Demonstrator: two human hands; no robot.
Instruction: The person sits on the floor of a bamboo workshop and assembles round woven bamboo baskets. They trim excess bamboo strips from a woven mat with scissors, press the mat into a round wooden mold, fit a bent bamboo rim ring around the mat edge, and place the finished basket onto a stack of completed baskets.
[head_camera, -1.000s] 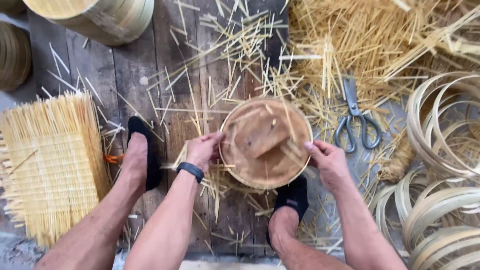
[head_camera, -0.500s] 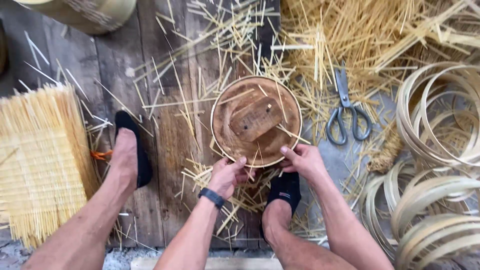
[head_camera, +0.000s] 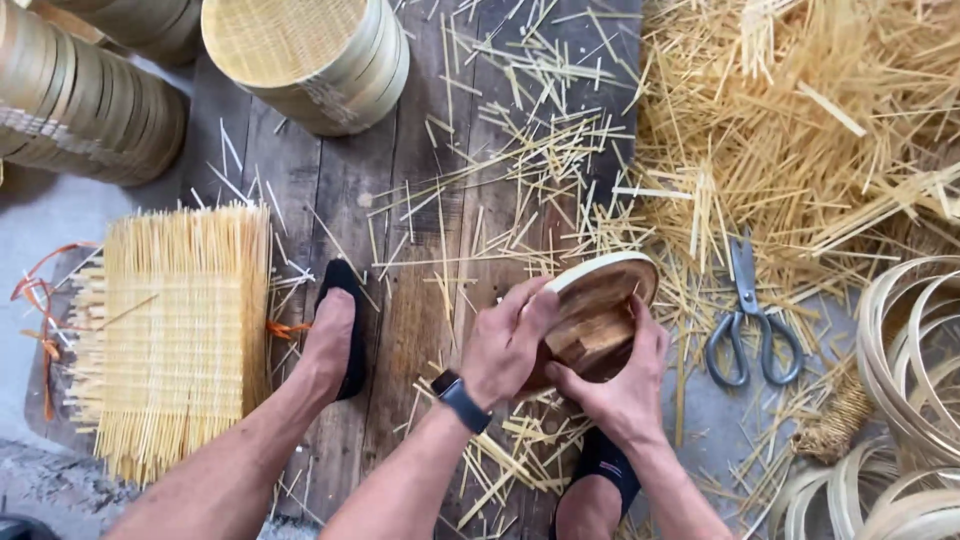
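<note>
A round wooden disc with a pale bamboo rim (head_camera: 600, 310) is tilted up on edge above the plank floor, its brown wooden underside facing me. My left hand (head_camera: 508, 340), with a dark watch at the wrist, grips the disc's left side. My right hand (head_camera: 618, 388) holds it from below and the right. Both my legs stretch out over the planks, with feet in black socks, the left one (head_camera: 338, 330) beside a woven mat.
A square woven bamboo mat (head_camera: 175, 335) lies at the left. Stacks of round bamboo frames (head_camera: 310, 55) stand at the back. Scissors (head_camera: 748, 310) lie right of the disc. Loose bamboo sticks (head_camera: 800, 120) pile at the upper right; bamboo hoops (head_camera: 915, 360) lie at the right edge.
The disc lay flat with my hands at its sides, then at its near edge. Now both hands have lifted it and tipped it up on edge.
</note>
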